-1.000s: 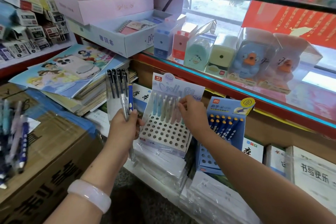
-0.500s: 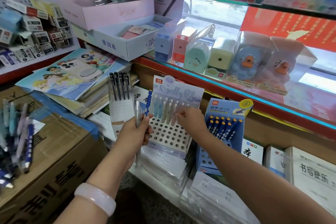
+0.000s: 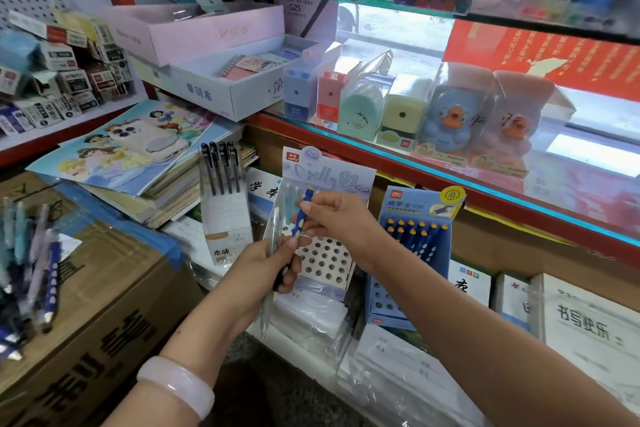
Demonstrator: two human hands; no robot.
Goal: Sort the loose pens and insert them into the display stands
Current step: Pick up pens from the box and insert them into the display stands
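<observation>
- The left hand (image 3: 258,265), with a pale bangle (image 3: 176,385) at its wrist, curled its fingers round a clear pen (image 3: 269,274) held nearly upright, and also gripped the lower end of a blue pen (image 3: 300,218).
- The right hand (image 3: 341,218) pinched the upper part of the blue pen between thumb and fingertips, in front of the white stand (image 3: 325,260).
- The white stand showed rows of round holes; pale pens stood in its back rows, partly hidden by the hands.
- The blue stand (image 3: 412,246), just right of the white one, held blue pens with orange tips in its upper rows.
- A narrow box of black pens (image 3: 221,168) stood to the left.
- Loose pens (image 3: 34,260) lay on a cardboard box (image 3: 104,305) at far left.
</observation>
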